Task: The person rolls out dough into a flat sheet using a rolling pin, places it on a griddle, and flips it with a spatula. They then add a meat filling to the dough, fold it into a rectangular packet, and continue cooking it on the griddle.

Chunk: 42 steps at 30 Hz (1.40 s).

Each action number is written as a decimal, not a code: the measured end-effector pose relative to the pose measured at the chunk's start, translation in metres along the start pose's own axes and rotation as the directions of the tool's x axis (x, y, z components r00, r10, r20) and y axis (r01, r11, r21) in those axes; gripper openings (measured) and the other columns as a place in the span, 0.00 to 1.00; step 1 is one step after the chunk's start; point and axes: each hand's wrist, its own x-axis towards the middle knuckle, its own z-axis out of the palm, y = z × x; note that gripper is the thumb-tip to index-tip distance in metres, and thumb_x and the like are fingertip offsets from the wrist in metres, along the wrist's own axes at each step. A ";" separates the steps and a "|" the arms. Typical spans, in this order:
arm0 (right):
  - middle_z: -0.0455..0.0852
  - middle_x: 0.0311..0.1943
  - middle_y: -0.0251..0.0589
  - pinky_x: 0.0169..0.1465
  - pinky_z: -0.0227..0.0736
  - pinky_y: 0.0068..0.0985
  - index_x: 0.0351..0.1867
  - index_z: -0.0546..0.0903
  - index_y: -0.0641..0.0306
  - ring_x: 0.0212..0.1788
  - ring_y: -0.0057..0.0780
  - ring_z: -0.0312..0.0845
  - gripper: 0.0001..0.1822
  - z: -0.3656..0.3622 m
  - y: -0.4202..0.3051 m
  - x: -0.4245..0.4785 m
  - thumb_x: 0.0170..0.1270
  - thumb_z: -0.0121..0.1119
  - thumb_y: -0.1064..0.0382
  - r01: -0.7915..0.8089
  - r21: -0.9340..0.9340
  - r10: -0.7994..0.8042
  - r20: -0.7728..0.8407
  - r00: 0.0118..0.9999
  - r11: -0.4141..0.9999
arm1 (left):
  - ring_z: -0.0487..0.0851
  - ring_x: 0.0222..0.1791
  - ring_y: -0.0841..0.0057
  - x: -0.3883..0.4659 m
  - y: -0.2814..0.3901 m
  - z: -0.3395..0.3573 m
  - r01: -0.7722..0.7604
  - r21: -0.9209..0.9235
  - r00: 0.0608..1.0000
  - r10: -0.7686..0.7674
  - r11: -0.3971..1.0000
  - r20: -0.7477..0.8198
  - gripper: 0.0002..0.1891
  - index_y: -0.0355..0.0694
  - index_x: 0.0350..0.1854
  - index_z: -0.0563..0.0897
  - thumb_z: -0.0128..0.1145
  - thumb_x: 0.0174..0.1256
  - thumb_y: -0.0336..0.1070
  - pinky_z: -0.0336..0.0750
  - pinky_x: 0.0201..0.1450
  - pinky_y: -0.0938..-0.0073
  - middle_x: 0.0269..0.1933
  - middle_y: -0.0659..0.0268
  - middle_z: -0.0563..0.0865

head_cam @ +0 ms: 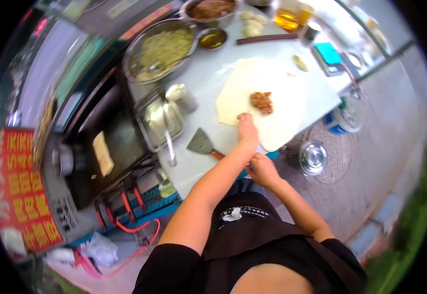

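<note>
A wide, thin sheet of dough (281,82) lies on the pale worktop (206,95), with a clump of brown minced filling (262,103) on it. My left hand (247,128) reaches to the dough's near edge, fingers bent; whether they pinch it is unclear. Below it, my right hand (265,171) is at the table's front edge, close under my left wrist, its fingers curled and partly hidden. A scraper with a broad metal blade (200,142) and wooden handle lies left of my left forearm, which covers part of the handle.
Left of the dough are a metal tray (160,121), a metal canister (182,97) and a large bowl of shredded filling (165,51). A dark griddle (119,125) holds a flat bread (103,153). Dough lumps (252,24), a rolling pin (266,39) and a scale (329,58) stand farther back.
</note>
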 end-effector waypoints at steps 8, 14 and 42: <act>0.80 0.40 0.52 0.43 0.76 0.40 0.47 0.79 0.64 0.39 0.52 0.79 0.18 0.034 -0.048 0.033 0.53 0.64 0.66 -0.072 0.068 0.054 0.227 0.972 0.995 | 0.72 0.60 0.65 -0.150 -0.097 0.002 0.032 -0.821 0.878 -0.409 0.570 -0.250 0.18 0.47 0.46 0.86 0.58 0.49 0.31 0.52 0.66 0.44 0.53 0.61 0.79; 0.63 0.57 0.64 0.50 0.75 0.39 0.71 0.52 0.70 0.51 0.58 0.73 0.55 0.145 -0.133 0.141 0.48 0.73 0.50 -0.033 -0.188 0.056 0.116 0.992 0.982 | 0.74 0.57 0.63 -0.331 -0.216 0.105 0.390 -0.814 0.616 -0.779 0.431 -0.117 0.24 0.45 0.51 0.82 0.59 0.45 0.27 0.58 0.63 0.50 0.53 0.63 0.79; 0.77 0.20 0.31 0.22 0.64 0.14 0.49 0.78 0.68 0.18 0.14 0.70 0.13 0.182 -0.287 -0.166 0.69 0.52 0.63 -0.527 0.493 0.475 0.239 0.847 0.692 | 0.74 0.15 0.76 -0.462 -0.231 0.380 0.205 -0.203 0.803 0.046 -0.957 0.594 0.18 0.37 0.22 0.74 0.65 0.63 0.43 0.71 0.19 0.70 0.19 0.66 0.75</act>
